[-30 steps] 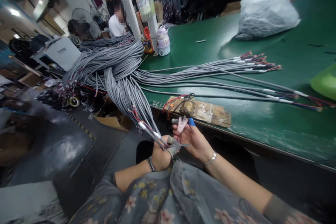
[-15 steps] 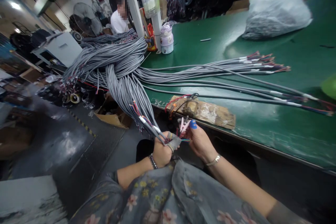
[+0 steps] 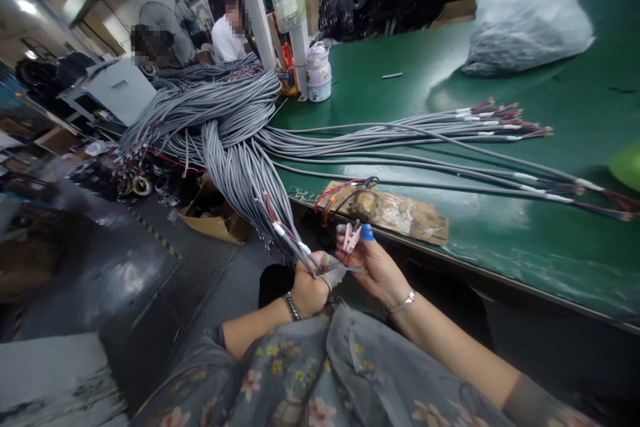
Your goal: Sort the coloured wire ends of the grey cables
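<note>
My left hand (image 3: pixel 306 288) is closed around the ends of a few grey cables (image 3: pixel 293 248) that hang off the table edge; coloured wires stick out of their stripped ends. My right hand (image 3: pixel 373 265) sits just to the right, fingers curled around small pink clips (image 3: pixel 351 236), with a blue cover on one fingertip (image 3: pixel 367 232). Thin coloured wires run between the two hands. A big bundle of grey cables (image 3: pixel 225 127) spills from the table down toward my left hand.
The green table (image 3: pixel 450 80) carries long grey cables (image 3: pixel 450 127) fanned to the right, a worn cardboard piece (image 3: pixel 395 210), a small lidded jar (image 3: pixel 319 73) and a plastic bag (image 3: pixel 530 20). A person in white (image 3: pixel 227 37) sits beyond the pillar. A cardboard box (image 3: pixel 210 223) lies on the floor.
Both hands stay close together at the cable ends with only small shifts of the fingers. The view has moved slightly.
</note>
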`<control>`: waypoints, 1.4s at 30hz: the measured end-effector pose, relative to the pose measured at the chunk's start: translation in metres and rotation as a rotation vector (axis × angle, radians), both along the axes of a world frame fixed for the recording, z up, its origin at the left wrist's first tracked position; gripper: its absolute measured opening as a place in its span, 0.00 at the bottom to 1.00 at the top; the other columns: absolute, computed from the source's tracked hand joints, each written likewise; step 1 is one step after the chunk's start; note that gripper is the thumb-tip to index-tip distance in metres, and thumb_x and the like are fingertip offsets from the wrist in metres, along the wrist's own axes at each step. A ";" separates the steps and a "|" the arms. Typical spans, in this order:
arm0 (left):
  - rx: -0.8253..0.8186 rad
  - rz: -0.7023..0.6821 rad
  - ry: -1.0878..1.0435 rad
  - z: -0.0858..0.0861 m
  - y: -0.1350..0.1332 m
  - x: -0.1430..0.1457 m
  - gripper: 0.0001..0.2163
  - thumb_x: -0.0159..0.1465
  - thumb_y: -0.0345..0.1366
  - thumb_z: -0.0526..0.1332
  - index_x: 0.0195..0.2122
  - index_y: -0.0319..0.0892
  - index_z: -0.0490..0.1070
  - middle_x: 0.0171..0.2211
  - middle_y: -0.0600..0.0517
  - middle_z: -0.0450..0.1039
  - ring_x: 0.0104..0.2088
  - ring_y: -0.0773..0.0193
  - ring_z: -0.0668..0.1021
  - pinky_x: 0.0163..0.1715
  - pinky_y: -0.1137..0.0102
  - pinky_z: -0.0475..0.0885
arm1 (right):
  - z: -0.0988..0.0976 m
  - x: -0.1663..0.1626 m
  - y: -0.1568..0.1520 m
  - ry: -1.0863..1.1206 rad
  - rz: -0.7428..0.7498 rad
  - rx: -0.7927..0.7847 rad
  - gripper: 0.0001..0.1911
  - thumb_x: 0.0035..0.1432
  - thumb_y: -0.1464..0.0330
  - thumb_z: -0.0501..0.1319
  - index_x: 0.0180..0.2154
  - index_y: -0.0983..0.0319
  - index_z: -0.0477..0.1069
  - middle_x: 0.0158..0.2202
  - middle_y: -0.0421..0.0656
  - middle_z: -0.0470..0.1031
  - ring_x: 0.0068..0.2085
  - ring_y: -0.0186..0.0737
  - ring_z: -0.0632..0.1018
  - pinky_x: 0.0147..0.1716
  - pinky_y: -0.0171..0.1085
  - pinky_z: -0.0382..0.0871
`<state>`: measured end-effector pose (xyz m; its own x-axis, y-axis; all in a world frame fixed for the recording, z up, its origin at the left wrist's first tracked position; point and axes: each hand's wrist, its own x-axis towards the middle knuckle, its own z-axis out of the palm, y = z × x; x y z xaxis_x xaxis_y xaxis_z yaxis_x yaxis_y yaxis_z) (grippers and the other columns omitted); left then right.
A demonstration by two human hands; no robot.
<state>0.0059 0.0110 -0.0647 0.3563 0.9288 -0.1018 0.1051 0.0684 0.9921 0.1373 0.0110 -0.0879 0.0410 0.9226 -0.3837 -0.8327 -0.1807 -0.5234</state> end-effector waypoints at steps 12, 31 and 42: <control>-0.022 0.038 -0.045 -0.007 -0.003 -0.012 0.14 0.54 0.45 0.66 0.22 0.40 0.71 0.18 0.52 0.72 0.21 0.67 0.72 0.23 0.72 0.66 | -0.001 0.006 -0.035 -0.112 0.282 0.178 0.22 0.37 0.58 0.75 0.36 0.60 0.78 0.35 0.43 0.77 0.33 0.37 0.74 0.33 0.36 0.66; -0.014 -0.167 0.076 0.004 0.008 -0.013 0.16 0.51 0.46 0.67 0.18 0.40 0.67 0.16 0.54 0.66 0.19 0.69 0.67 0.21 0.73 0.63 | 0.010 -0.007 -0.034 -0.344 0.150 0.084 0.18 0.34 0.58 0.75 0.24 0.61 0.73 0.21 0.37 0.73 0.23 0.33 0.70 0.25 0.34 0.63; -0.072 -0.117 0.022 0.004 0.008 -0.012 0.17 0.50 0.46 0.67 0.15 0.40 0.66 0.14 0.54 0.66 0.18 0.70 0.67 0.21 0.73 0.62 | 0.009 -0.012 -0.035 -0.366 0.112 0.039 0.19 0.35 0.57 0.75 0.23 0.61 0.72 0.21 0.37 0.72 0.22 0.31 0.67 0.23 0.33 0.60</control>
